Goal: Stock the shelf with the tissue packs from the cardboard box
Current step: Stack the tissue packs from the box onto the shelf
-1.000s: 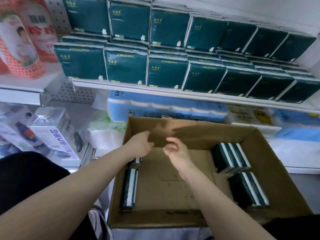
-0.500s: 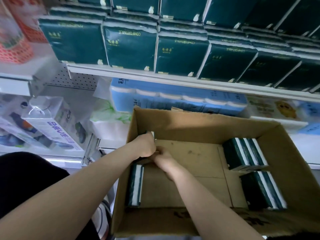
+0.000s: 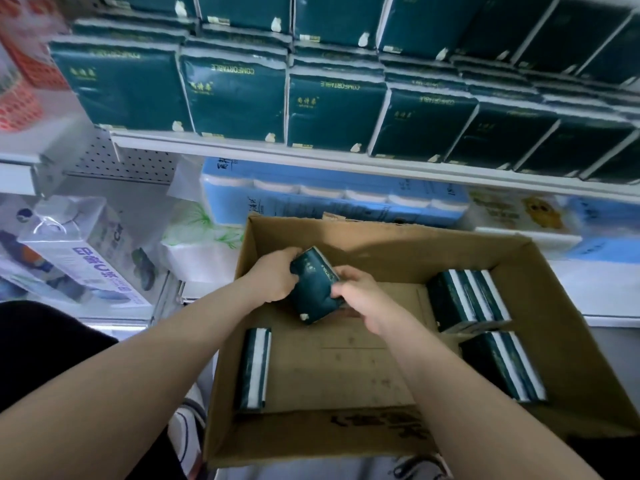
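Observation:
A dark green tissue pack is lifted above the floor of the open cardboard box, near its far left corner. My left hand grips its left side and my right hand grips its right side. One more green pack stands on edge along the box's left wall. Two groups of packs stand at the right side of the box. The shelf above is filled with rows of the same green packs.
Under the green shelf lie blue toilet-roll bundles and white tissue bags. A boxed product leans at the left. Red-and-white packages stand at the upper left. A shoe shows beside the box's near left corner.
Both hands reached into the box's far left corner, took hold of a green pack there and raised it off the box floor. The view tilted down toward the box.

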### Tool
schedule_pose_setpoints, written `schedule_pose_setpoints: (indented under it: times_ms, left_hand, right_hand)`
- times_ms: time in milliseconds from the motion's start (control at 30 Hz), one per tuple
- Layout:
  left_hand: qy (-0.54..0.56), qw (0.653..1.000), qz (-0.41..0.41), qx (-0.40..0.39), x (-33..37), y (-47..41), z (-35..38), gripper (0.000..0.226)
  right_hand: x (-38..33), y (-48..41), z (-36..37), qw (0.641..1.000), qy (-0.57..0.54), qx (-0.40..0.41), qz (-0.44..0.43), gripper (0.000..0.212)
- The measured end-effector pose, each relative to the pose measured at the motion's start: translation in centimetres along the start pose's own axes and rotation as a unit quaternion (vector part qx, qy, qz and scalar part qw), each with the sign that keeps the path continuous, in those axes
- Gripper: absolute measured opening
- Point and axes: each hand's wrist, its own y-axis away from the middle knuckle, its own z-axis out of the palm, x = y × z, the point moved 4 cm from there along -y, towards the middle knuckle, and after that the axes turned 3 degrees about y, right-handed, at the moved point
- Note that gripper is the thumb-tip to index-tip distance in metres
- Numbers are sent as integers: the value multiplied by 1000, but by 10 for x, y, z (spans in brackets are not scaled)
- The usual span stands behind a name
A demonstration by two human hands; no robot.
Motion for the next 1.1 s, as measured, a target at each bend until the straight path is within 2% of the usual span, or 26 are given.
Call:
schedule_pose_setpoints:
  times_ms: [233, 367, 533, 800, 1100]
  left_hand:
    - [63, 992, 85, 68, 45, 18, -4, 39]
    - [83, 986, 122, 82, 76, 36, -4, 42]
    - [95, 977, 167, 95, 121, 55, -9, 43]
    - [109, 945, 257, 173, 213, 63, -45, 40]
    - [160, 908, 302, 244, 286, 28, -92, 30]
  right_hand:
    - [-8, 36, -73, 994, -29, 53, -96, 38]
    - [-14, 63, -110, 981, -56, 116, -142, 44]
    - [-36, 100, -153, 964, -64, 166, -198, 39]
    - [-99, 151, -222, 917, -36, 244, -314, 35]
    - [-173, 157, -278, 864, -34, 311, -395, 39]
